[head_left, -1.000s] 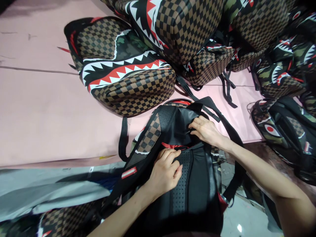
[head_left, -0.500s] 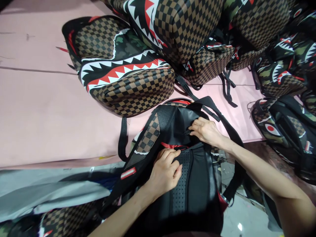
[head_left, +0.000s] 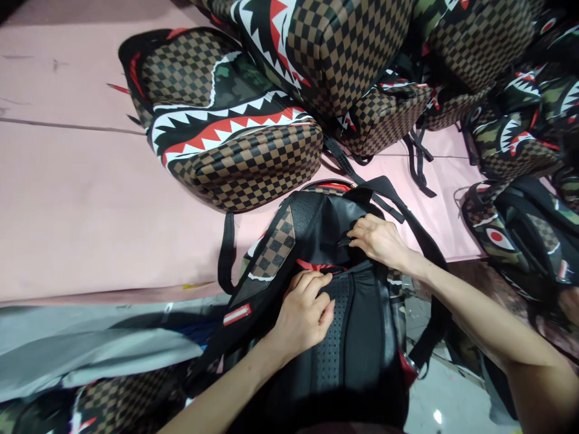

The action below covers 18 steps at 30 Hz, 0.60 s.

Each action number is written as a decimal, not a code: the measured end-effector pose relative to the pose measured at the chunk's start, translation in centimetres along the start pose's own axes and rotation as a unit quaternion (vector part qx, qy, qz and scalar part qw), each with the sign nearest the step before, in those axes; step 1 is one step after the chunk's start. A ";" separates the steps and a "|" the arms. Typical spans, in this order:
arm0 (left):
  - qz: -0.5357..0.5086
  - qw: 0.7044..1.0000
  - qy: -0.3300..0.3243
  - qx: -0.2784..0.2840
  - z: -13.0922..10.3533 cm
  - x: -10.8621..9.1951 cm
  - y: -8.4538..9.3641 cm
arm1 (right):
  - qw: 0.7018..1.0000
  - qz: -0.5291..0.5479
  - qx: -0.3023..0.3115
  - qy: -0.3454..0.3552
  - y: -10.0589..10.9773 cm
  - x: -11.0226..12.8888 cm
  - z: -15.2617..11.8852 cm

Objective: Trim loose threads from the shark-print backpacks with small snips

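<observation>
A black backpack (head_left: 362, 337) stands in front of me with its padded back panel facing up. Red lining (head_left: 316, 265) shows at an opening across the panel. My left hand (head_left: 307, 307) is closed over the edge of this opening, its fingertips partly hidden. Just above and to the right, my right hand (head_left: 373, 240) pinches a small dark pointed piece against the black upper part; what it is I cannot make out. One shoulder strap (head_left: 271, 259) with a checkered patch runs along the left side.
Checkered backpacks with shark-teeth prints, such as one (head_left: 244, 138) lying close by, cover much of the pink table (head_left: 90, 211). Another backpack (head_left: 520, 235) lies to the right. Part of another person's hand (head_left: 570, 304) shows at the right edge.
The view has shifted very slightly. Both hands keep nearly the same place on the backpack. Part of another person's hand has come into view at the right edge.
</observation>
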<state>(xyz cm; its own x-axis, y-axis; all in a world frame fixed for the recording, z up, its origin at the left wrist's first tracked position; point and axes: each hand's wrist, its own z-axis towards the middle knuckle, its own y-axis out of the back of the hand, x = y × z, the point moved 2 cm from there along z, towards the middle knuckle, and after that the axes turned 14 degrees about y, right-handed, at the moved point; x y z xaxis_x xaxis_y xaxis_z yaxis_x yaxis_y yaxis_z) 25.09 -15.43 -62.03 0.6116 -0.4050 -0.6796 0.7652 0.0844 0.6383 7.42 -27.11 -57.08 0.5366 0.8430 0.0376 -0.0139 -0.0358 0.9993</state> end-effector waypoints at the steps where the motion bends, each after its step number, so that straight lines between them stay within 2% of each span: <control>1: 0.000 1.000 0.000 -0.001 0.0 0.0 0.0 | 1.000 -0.012 0.014 0.006 -0.1 0.2 0.2; 4: 0.001 1.000 0.000 0.001 -0.1 0.0 0.1 | 1.000 0.015 0.022 0.001 0.0 0.4 0.5; 7: 0.002 1.000 -0.001 0.018 -0.2 -0.1 0.4 | 0.989 0.142 -0.025 -0.045 0.6 0.2 0.0; 9: 0.001 0.999 -0.007 0.039 0.0 0.2 0.6 | 0.977 0.198 -0.025 -0.080 1.0 0.1 -0.7; 12: 0.012 0.998 -0.037 0.056 1.0 1.5 1.0 | 0.980 0.176 0.044 -0.076 0.9 0.5 -1.7; 14: 0.066 0.997 -0.005 0.034 2.5 3.1 1.6 | 0.987 0.126 0.078 -0.062 0.7 1.2 -2.1; 16: 0.126 0.991 0.040 0.027 4.0 4.3 2.9 | 0.992 0.093 0.065 -0.048 1.1 2.2 -2.4; 18: 0.136 0.989 0.025 0.051 4.9 4.1 5.1 | 0.995 0.095 0.003 -0.017 2.4 3.7 -3.0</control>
<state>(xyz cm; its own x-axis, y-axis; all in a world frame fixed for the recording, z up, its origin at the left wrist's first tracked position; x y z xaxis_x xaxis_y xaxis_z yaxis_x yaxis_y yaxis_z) 30.51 -21.07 -59.79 0.8033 -0.3347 -0.4927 0.5481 0.0913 0.8314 6.89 -22.48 -54.54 0.5537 0.8019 0.2246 -0.1130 -0.1949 0.9743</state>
